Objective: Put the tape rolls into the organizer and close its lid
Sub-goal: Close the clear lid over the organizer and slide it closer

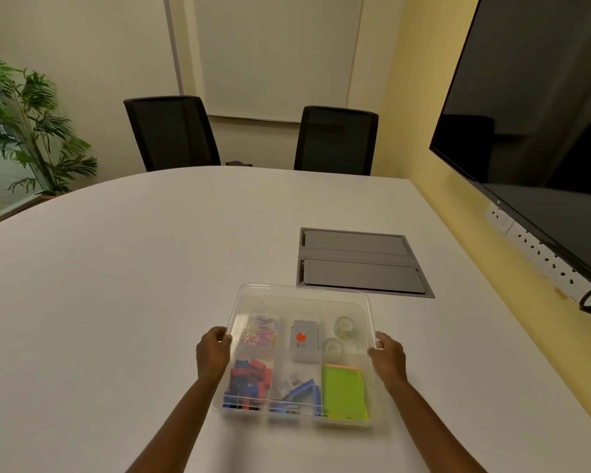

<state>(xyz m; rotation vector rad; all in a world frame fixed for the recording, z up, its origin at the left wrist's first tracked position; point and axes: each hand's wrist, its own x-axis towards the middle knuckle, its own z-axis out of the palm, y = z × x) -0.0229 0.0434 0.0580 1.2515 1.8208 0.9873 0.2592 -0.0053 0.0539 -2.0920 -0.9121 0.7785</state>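
**Lid held over organizer by both hands**

Table (116,302) in white is seen carrying a clear organizer (297,416) near its front edge. At the left, the left hand (213,353) is closed around the left edge of the clear lid (301,302), which is held over the organizer, its far edge tilted up. Through the lid, paper clips (260,331) and red and blue clips (249,380) are seen in the left compartments, a grey box (303,339) in the middle, and two tape rolls (344,327) in the far right compartment, above green notes (343,390). At the right, the right hand (388,358) is closed around the lid's right edge.
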